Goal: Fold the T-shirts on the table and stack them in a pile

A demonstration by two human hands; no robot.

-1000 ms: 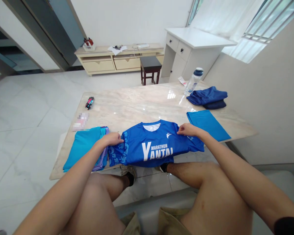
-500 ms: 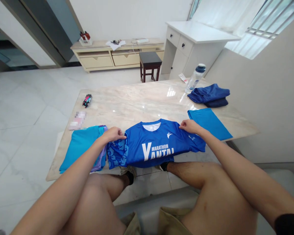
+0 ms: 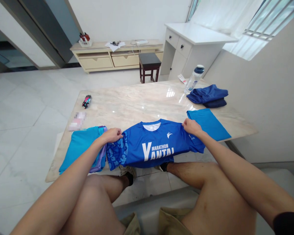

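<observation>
A blue T-shirt [image 3: 134, 147] with white "MARATHON YANTAI" lettering lies face up along the table's near edge, its lower part hanging over. My left hand [image 3: 114, 134] pinches it at the shoulder beside the patterned sleeve. On the other side, my right hand [image 3: 191, 126] grips the shirt near the opposite shoulder seam. Left of the shirt sits a stack of folded clothes [image 3: 79, 147], turquoise on top with purple layers, partly behind my left forearm. A flat turquoise folded cloth [image 3: 209, 123] lies just beyond my right hand.
On the marble-look table [image 3: 127, 101] stand a clear water bottle [image 3: 194, 80] and crumpled navy clothing [image 3: 208, 95] at the right. A bundle of pens [image 3: 86, 101] lies at the left. Beyond are a dark stool [image 3: 149, 62], a low cabinet [image 3: 95, 62] and a white desk [image 3: 201, 34].
My left hand has shifted slightly left and my right hand slightly right along the shirt's shoulders. The shirt's body stays nearly in place.
</observation>
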